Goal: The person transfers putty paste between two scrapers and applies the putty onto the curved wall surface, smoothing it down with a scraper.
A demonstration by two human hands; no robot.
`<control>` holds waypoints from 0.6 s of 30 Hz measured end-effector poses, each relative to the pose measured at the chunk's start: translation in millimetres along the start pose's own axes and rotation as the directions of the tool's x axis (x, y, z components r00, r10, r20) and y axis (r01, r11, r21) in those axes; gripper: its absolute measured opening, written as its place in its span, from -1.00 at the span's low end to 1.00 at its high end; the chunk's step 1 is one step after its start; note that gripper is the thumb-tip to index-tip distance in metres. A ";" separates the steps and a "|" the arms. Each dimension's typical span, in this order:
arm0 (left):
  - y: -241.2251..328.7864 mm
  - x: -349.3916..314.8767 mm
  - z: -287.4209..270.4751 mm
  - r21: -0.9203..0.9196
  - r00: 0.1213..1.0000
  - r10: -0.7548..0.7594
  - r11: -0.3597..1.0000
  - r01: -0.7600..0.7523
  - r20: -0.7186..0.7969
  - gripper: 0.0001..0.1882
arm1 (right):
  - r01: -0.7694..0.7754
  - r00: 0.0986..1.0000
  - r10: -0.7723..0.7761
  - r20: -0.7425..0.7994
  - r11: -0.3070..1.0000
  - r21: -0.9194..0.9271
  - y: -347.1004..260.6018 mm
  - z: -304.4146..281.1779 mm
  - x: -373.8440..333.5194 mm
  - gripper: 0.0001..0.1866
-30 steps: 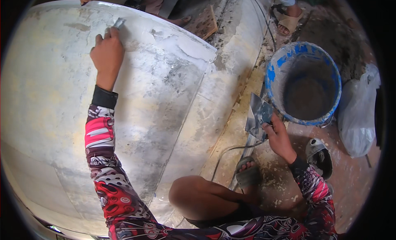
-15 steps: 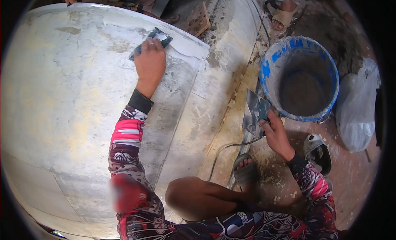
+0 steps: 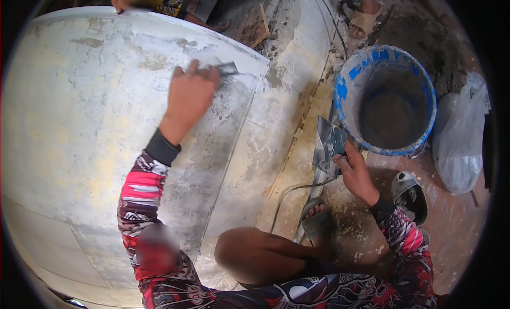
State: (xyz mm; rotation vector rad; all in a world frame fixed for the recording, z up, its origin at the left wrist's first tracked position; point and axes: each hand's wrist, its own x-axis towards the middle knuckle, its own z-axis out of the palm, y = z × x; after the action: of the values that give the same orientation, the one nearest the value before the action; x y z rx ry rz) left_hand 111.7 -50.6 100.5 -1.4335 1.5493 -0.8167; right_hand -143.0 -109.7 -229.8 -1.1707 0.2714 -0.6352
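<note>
My left hand [image 3: 190, 96] is closed on a dark, flat putty knife [image 3: 227, 69], whose blade lies against the upper edge of a pale plastered panel [image 3: 122, 139]. Fresh white filler [image 3: 241, 56] coats the panel's edge strip just beyond the blade. Lower right, my right hand [image 3: 355, 173] grips a second, wider metal scraper [image 3: 325, 147] by its dark middle, with grey smears on its plate. That scraper is held off the panel, close to the rim of a blue bucket [image 3: 340, 104] coated inside with grey residue.
A clear plastic bag [image 3: 459, 144] and a grey shoe [image 3: 410, 197] lie right of me. A black cable [image 3: 287, 195] runs along the floor by my sandalled foot [image 3: 317, 218]. Another person's hand [image 3: 123, 0] rests on the panel's far edge; a sandalled foot [image 3: 365, 21] stands beyond the bucket.
My left hand has turned and come slightly nearer, its blade shifting right and down along the panel. The other person's hand has slid right along the edge. My right hand stays almost still.
</note>
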 end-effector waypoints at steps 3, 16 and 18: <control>-31.9 10.6 -16.4 0.064 0.985 -0.163 0.985 0.159 0.064 -0.65 | -0.004 1.000 0.004 -0.011 1.000 -0.005 1.4 2.0 -0.6 -0.56; -96.5 47.8 19.9 0.253 0.999 0.051 0.966 -0.048 -0.002 -0.52 | -0.020 1.000 0.020 -0.019 0.999 -0.029 0.6 -0.2 -0.2 -0.63; -98.1 55.9 22.9 0.298 0.995 0.036 0.953 -0.063 0.095 -0.54 | -0.047 0.999 0.047 -0.002 0.997 -0.055 2.3 -4.0 0.2 -0.64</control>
State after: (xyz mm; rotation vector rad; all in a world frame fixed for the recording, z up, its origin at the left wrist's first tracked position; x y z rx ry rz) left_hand 175.8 -116.6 169.8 -1.1875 1.3239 -0.9032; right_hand -144.2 -112.3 -233.4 -1.2136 0.3181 -0.5897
